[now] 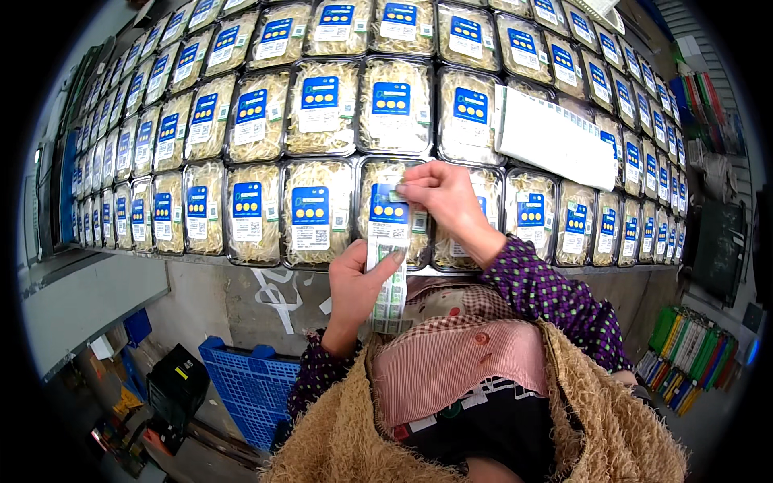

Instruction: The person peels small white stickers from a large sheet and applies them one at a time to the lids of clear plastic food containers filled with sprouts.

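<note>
Left hand (354,283): thumb and fingers pinch the strip (390,294) at the tray's near edge. Right hand (447,200): thumb and forefinger pinch a small sticker (395,196) over a front-row tray (383,211); contact unclear. Step, judged: stickering. Next move calls for aligning, pressing flat.

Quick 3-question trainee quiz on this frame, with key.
1. Which hand holds the strip of small labels?
2. True or false: the blue pallet is on the person's left.
3. Where does the white sheet lie? a) on the floor; b) on sprout packs; c) on the person's apron.

Key: 1. The left hand. 2. True. 3. b.
</note>
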The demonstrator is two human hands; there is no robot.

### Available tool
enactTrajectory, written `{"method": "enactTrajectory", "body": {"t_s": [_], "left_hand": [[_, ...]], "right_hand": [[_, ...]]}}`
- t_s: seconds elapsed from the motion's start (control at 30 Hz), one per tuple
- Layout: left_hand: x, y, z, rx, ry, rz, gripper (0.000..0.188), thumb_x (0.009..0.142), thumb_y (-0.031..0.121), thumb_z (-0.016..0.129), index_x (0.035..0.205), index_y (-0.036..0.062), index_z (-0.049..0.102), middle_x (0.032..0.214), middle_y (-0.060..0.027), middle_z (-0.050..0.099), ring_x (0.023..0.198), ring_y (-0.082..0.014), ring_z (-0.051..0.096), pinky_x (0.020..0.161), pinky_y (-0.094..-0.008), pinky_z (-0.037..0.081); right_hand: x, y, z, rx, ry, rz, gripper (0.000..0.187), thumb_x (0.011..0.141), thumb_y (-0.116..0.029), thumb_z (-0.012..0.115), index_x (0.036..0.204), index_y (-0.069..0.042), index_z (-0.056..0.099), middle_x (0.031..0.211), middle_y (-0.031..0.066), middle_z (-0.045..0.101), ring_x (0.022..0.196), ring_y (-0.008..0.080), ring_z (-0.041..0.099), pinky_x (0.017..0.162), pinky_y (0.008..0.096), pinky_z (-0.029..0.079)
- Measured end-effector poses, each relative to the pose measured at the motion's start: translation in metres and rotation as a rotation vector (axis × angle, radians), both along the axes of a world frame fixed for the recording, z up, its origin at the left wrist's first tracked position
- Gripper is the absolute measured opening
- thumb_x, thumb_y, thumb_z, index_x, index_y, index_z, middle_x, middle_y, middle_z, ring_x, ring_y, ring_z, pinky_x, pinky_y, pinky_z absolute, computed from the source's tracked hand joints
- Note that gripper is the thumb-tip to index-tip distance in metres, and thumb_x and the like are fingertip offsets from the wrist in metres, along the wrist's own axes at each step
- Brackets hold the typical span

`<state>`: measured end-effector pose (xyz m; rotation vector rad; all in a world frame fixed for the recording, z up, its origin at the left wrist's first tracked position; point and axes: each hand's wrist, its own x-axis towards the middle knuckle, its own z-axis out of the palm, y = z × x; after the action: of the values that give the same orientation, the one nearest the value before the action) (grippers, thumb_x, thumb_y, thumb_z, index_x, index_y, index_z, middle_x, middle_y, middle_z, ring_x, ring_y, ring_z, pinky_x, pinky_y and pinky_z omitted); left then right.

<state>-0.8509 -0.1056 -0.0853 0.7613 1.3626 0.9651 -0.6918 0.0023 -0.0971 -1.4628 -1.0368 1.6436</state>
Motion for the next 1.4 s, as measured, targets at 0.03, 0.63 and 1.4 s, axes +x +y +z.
{"method": "enactTrajectory", "body": {"t_s": [0.03,0.63,1.4], "left_hand": [[-0.002,-0.001,0.003,-0.015,-0.023,0.005,0.011,0.081,0.005,0.070,0.090,-0.0017,0.069,0.077,0.0022,0.058,0.069,-0.0039,0.051,0.059,-0.0215,0.041],[-0.013,-0.004,-0.009,0.031,-0.069,0.079,0.009,0.082,0.003,0.070,0.080,-0.0025,0.063,0.073,0.0040,0.056,0.066,-0.0011,0.047,0.056,-0.0200,0.039],[-0.027,0.037,0.006,0.377,0.151,-0.103,0.011,0.081,0.003,0.069,0.087,-0.0041,0.064,0.073,-0.0010,0.054,0.070,-0.0068,0.050,0.059,-0.0223,0.040]], "right_hand": [[-0.010,0.003,-0.001,-0.007,-0.040,0.010,0.020,0.073,-0.003,0.074,0.089,0.006,0.064,0.078,0.0091,0.068,0.065,0.0107,0.061,0.058,0.0241,0.050],[-0.046,-0.010,-0.040,0.280,-0.410,-0.158,0.010,0.075,-0.007,0.070,0.081,-0.001,0.065,0.069,0.0114,0.068,0.061,0.0199,0.066,0.059,0.0314,0.052],[-0.013,0.009,0.054,0.487,-0.169,0.741,0.017,0.084,-0.004,0.063,0.101,0.001,0.066,0.086,0.0127,0.064,0.077,0.0242,0.063,0.070,0.0328,0.049]]}}
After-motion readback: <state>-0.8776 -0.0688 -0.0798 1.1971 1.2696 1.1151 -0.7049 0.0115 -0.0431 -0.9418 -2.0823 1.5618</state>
